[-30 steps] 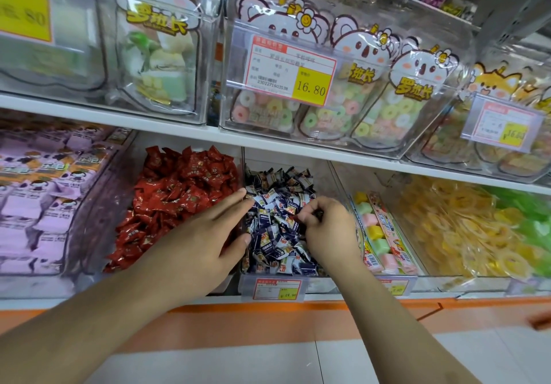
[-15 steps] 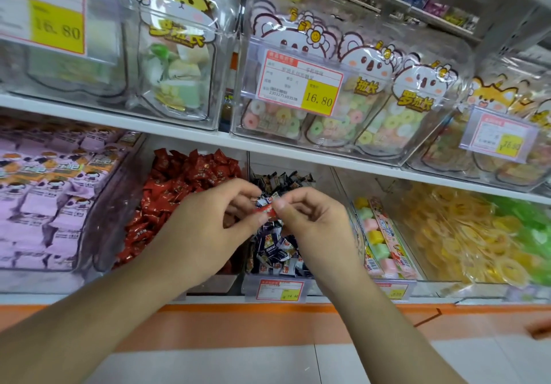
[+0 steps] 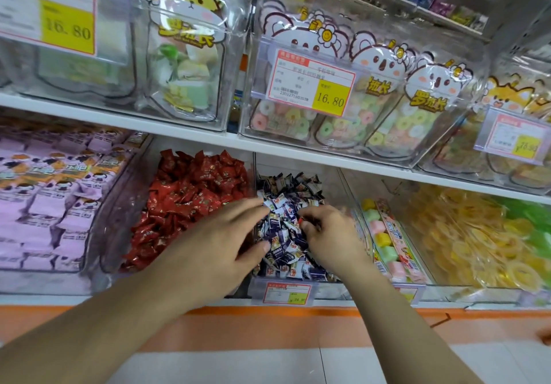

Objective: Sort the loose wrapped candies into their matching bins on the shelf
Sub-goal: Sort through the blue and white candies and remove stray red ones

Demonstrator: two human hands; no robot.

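Note:
On the lower shelf, a clear bin of dark blue and white wrapped candies (image 3: 287, 188) sits beside a bin of red wrapped candies (image 3: 190, 195). Both my hands are down in the blue and white bin. My left hand (image 3: 226, 240) lies flat on the pile by the divider, fingers stretched out and apart, nothing seen in it. My right hand (image 3: 331, 234) is curled, its fingertips pinching a small red candy (image 3: 301, 220) among the blue and white ones. Most of that candy is hidden by the fingers.
Purple packets (image 3: 44, 192) fill the bin at far left. Pastel cube candy sticks (image 3: 384, 234) and yellow and green sweets (image 3: 477, 234) lie to the right. The white upper shelf (image 3: 179, 128) carries clear bag bins with price tags. A price tag (image 3: 287, 292) fronts the blue bin.
Half a second ago both hands held a red candy together above the bin. Both have since dropped into the blue and white pile, and my left hand has spread flat.

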